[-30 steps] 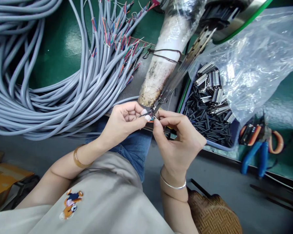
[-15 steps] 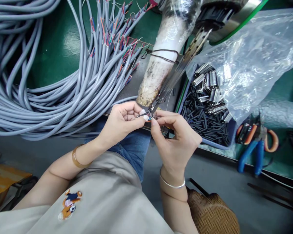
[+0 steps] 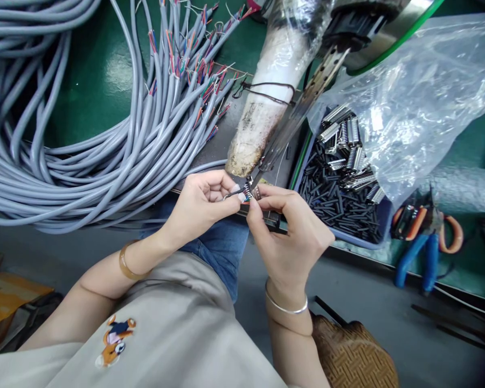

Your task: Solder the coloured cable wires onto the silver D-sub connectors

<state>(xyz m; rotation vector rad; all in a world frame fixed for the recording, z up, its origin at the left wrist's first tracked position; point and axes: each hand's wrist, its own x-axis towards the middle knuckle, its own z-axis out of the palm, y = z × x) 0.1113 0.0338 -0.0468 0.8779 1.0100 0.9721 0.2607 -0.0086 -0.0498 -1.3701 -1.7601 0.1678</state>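
Observation:
My left hand (image 3: 202,202) and my right hand (image 3: 291,231) meet at the table's front edge, fingertips pinched together on the stripped end of a grey cable (image 3: 247,191) with small coloured wires. The wires sit just below the tip of a taped, stained tool barrel (image 3: 262,113) that slants down from above. A thin metal strip (image 3: 303,108) runs along that barrel to the same spot. What exactly lies between my fingertips is too small to tell.
A big coil of grey cables (image 3: 84,134) with stripped coloured ends fills the left of the green table (image 3: 97,64). A blue tray (image 3: 383,215) of black tube pieces and metal connectors sits right, under a clear plastic bag (image 3: 420,91). Blue and orange pliers (image 3: 424,248) lie far right.
Both hands stay pinched at the same spot; my right hand's fingers have shifted slightly left over the wire ends. The view has barely moved.

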